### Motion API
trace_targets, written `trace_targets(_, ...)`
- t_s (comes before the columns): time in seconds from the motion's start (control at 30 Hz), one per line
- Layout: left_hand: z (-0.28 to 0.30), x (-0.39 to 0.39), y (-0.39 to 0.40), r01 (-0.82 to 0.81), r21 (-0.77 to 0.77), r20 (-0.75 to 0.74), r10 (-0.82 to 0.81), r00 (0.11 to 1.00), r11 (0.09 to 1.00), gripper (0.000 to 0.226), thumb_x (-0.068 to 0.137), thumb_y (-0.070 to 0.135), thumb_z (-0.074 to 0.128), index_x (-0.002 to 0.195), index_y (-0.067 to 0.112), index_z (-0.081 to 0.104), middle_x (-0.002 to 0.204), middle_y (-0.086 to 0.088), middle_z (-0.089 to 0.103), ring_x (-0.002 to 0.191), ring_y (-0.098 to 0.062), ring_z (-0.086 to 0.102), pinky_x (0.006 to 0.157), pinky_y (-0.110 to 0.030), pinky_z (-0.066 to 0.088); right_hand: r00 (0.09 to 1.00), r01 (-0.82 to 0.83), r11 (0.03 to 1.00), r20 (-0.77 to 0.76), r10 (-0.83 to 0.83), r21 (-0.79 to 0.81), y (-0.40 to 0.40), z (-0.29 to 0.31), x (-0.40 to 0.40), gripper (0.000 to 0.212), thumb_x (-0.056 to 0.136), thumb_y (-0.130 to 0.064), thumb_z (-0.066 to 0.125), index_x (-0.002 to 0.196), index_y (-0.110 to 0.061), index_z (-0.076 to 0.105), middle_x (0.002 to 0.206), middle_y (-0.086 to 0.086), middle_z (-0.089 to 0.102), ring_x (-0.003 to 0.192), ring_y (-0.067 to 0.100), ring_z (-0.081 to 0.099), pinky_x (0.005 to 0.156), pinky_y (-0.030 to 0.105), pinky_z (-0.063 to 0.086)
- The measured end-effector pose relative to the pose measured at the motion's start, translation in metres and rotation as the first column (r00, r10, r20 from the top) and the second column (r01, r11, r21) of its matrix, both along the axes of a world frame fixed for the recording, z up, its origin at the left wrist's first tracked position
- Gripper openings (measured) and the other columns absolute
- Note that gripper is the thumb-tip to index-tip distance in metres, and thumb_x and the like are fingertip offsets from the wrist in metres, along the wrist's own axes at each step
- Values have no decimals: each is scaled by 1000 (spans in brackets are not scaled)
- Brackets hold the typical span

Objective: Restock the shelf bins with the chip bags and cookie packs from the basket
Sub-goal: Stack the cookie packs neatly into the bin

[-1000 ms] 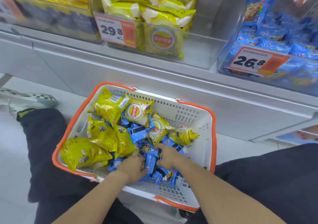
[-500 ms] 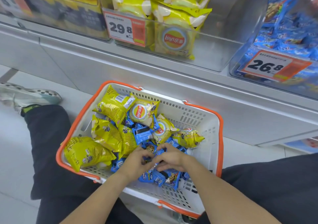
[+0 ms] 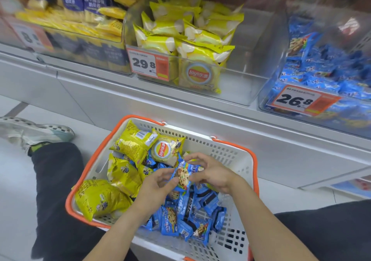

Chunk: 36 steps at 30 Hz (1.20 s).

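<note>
A white basket with an orange rim (image 3: 236,150) sits on the floor in front of me. It holds several yellow chip bags (image 3: 130,146) on its left side and several blue cookie packs (image 3: 192,218) on its right. My left hand (image 3: 154,188) and my right hand (image 3: 212,172) are raised just above the pile. Together they pinch a blue cookie pack (image 3: 183,175) with a chocolate-chip cookie picture, the left at its lower left edge, the right at its upper right end.
On the shelf above stand clear bins: a chip bin (image 3: 236,92) tagged 29.8 in the middle, a cookie bin (image 3: 267,100) tagged 26.8 at the right, another snack bin (image 3: 84,58) at the left. My dark-trousered legs flank the basket; a shoe (image 3: 34,132) lies left.
Both hands have come up out of the pile of blue packs, lifting one cookie pack between them. My view has tilted up toward the shelf bins.
</note>
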<state>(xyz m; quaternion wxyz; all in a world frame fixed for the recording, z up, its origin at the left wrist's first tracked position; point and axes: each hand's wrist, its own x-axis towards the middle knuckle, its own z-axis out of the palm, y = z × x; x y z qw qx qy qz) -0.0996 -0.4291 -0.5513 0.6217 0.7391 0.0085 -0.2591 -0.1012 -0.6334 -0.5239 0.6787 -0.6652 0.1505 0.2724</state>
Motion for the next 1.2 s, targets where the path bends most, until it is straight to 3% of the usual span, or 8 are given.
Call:
trace_targets(0.1,19,5,-10,-51,-62,24,52,998,997,26,91,11,69,114,22,66,97,8,75,83,-11,71,69,-24,57,994,57,998,96,-61,39,-6,19,4,52,85,6,68,121,-32,67,131,7,61,102,22,63,73,33,50)
trace_targets(0.23,39,18,-18,-62,-17,161,64,985,998,28,88,8,72,107,27,67,100,12,73,90,-5,69,74,-21,57,971,106,994,212,-109,25,-19,47,7,53,83,3,73,126,-28,63,121,5,67,89,18,68,78,32,52)
trace_targets(0.33,55,28,-30,-106,-94,150,119,981,990,25,88,5,71,108,18,66,105,2,73,94,-17,71,78,-33,59,956,150,987,247,-161,62,-28,60,10,61,76,5,79,129,-19,59,122,15,64,94,24,71,82,32,57)
trace_targets(0.57,115,40,-71,-88,-313,103,126,987,946,32,83,17,72,111,9,61,103,-7,71,90,-16,70,82,-35,56,849,266,961,491,-195,-77,-44,99,15,34,76,-3,82,104,-16,67,96,1,71,75,13,66,70,22,54)
trace_targets(0.67,142,48,-84,-54,-248,282,126,951,967,41,77,35,70,113,17,63,104,3,72,91,-11,70,78,-25,56,824,282,930,555,-109,-236,-60,127,14,37,75,-3,84,103,-20,67,92,-2,72,77,12,64,66,14,47)
trace_targets(0.77,165,56,-98,19,-224,416,78,906,974,19,89,20,68,106,13,68,96,2,76,82,-11,72,72,-21,55,769,313,877,639,-9,-364,-78,158,12,29,78,-6,81,98,-25,71,93,-6,75,85,6,68,64,9,43)
trace_targets(0.93,203,71,-135,112,-277,547,61,835,954,14,90,11,68,104,11,67,94,0,76,83,-10,72,75,-23,56,656,463,775,755,27,-430,-107,206,7,29,84,-12,77,103,-33,74,98,-15,70,92,5,64,74,28,53)
trace_targets(1.2,216,93,-197,101,154,889,-183,421,983,50,88,33,70,131,16,53,125,4,60,118,-8,53,100,-19,39,492,783,491,863,-111,-383,-195,243,3,28,81,-11,80,88,-34,66,94,-13,71,90,21,69,84,40,57)
